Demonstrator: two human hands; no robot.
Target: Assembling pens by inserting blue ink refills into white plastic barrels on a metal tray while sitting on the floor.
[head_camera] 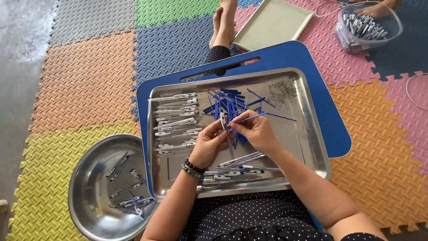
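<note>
Head view: over the steel tray (pixel 307 134), the left hand (pixel 209 145) pinches a white pen barrel (pixel 222 120), fingers closed, while the right hand (pixel 254 129) grips a blue refill (pixel 249 118). This looks like the fitting step; next the tip needs careful lining up with the barrel's mouth.

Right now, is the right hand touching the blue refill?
Touching. The head view shows the right hand pinching the thin blue refill between its fingers, above the steel tray.
</note>
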